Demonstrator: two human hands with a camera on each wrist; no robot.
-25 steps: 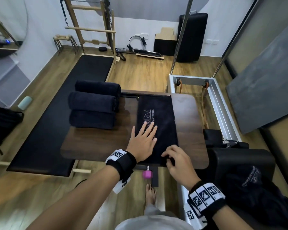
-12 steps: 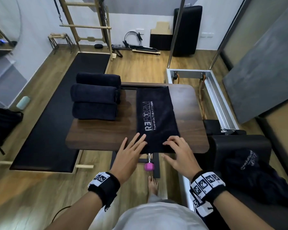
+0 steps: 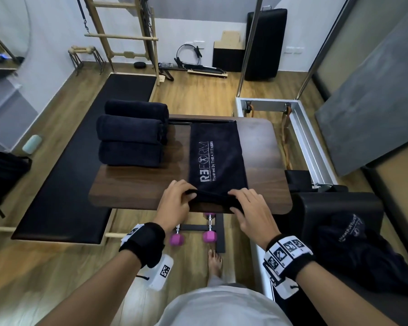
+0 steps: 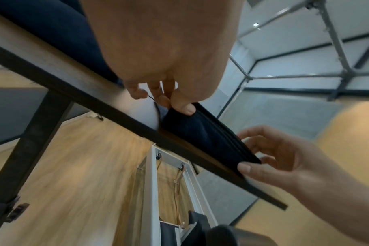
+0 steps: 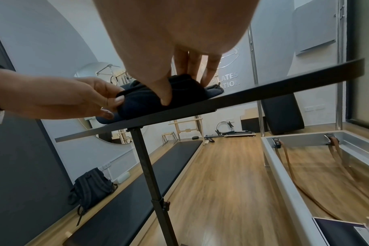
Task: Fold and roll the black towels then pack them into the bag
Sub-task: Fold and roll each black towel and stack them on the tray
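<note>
A folded black towel (image 3: 216,158) with a white logo lies lengthwise on the wooden table (image 3: 137,187). Its near end is turned over into a small roll (image 5: 145,99) at the table's front edge. My left hand (image 3: 186,196) pinches the roll's left end (image 4: 192,123) between thumb and fingers. My right hand (image 3: 240,198) grips the right end, fingers over the top and thumb (image 5: 165,98) at the front. Three rolled black towels (image 3: 132,137) sit on the table's left side. A black backpack (image 5: 91,186) stands on the floor by the left wall.
A heap of loose black towels (image 3: 363,250) lies on a black padded box to my right. Two pink dumbbells (image 3: 209,235) rest on the table's base by my bare foot. A long black mat (image 3: 80,161) runs left of the table; a metal reformer frame (image 3: 311,147) runs right.
The left hand slid back from the middle of the towel to its near edge. Both hands have taken hold of that edge and turned it over into a first roll.
</note>
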